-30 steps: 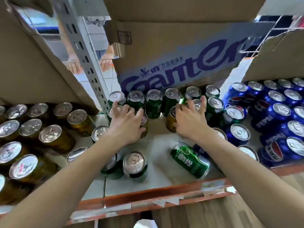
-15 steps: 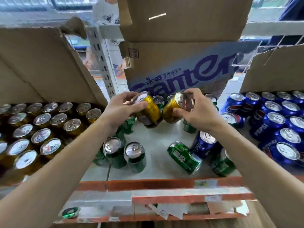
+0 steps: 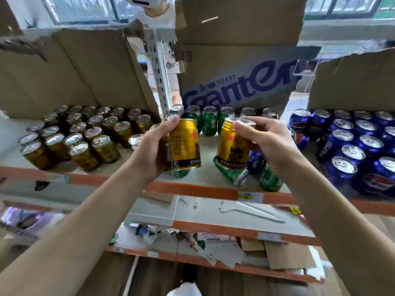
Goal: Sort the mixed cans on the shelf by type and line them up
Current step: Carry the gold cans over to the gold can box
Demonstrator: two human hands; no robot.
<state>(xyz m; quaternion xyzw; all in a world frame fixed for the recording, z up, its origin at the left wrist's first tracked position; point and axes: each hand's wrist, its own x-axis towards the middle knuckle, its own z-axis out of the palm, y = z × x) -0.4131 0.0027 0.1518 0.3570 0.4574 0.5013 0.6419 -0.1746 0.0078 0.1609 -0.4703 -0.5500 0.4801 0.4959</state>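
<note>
Left grip (image 3: 154,150) wraps left gold can (image 3: 184,144) mid-body. Right grip (image 3: 267,142) holds right gold can (image 3: 233,146) near its rim. Both cans are off the shelf (image 3: 192,186), dead centre. Gold block (image 3: 85,133) sits at 9 o'clock. Cans are probably full: rigid, slick, weighty, easily dented. Mid-body wrap looks safest.

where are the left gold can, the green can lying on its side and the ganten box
left gold can (image 3: 184,144), head view, middle of its yellow label
lying green can (image 3: 231,175), head view, its green side wall
ganten box (image 3: 241,86), head view, printed front face
</note>
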